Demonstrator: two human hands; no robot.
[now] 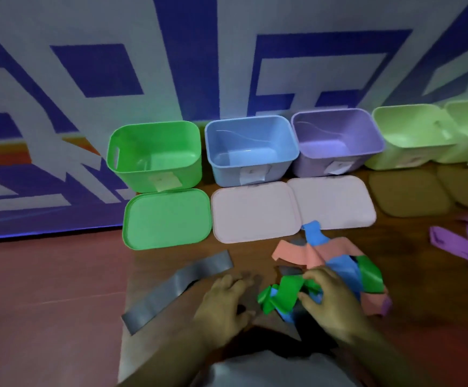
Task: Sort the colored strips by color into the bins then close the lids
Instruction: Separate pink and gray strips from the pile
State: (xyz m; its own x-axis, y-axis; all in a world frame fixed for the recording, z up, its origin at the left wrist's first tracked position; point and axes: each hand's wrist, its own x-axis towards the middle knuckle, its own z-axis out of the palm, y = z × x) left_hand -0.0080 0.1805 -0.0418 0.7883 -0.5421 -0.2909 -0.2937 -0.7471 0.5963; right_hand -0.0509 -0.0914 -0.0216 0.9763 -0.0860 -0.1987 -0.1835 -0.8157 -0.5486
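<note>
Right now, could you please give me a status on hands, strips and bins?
Left hand open, beside grey strip. Right hand pinches green strip, tangled with blue strip. Green bin open, green lid flat in front.

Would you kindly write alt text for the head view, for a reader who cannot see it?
The right hand pinches a green strip in a tangled pile of coloured strips, the left hand resting beside it. Behind stand an open green bin, blue bin and purple bin, their lids lying in front.
</note>
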